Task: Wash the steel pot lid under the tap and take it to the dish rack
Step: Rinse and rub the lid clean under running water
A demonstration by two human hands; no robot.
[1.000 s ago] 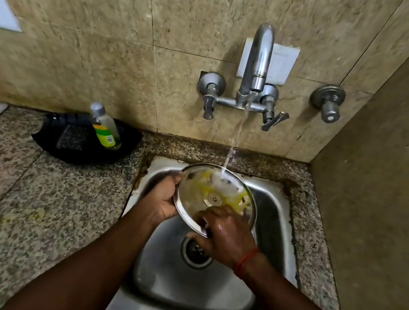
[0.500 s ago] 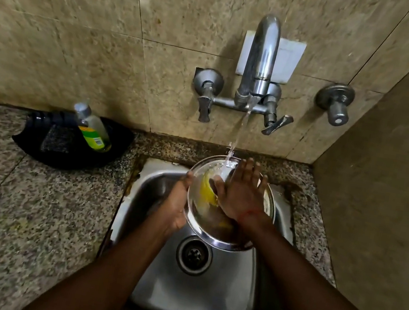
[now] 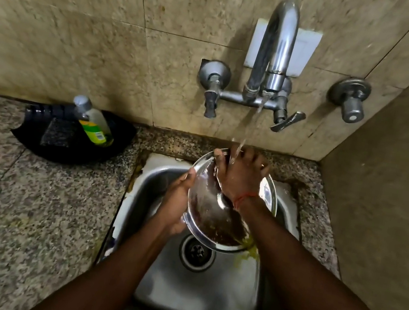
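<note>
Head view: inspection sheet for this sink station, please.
Surface: speckled granite counter with a steel sink set in it.
Job's things: steel lid tilted over the sink under the running tap; yellow residue at its lower edge; dish rack not in view.
Clutter: black tray holding a green-labelled bottle and a dark pad.
Hands: left hand grips the lid's rim; right hand lies flat on the lid, fingers spread.
Cables: nothing seen.
Surroundings: tiled walls; separate wall valve right of the tap.
</note>
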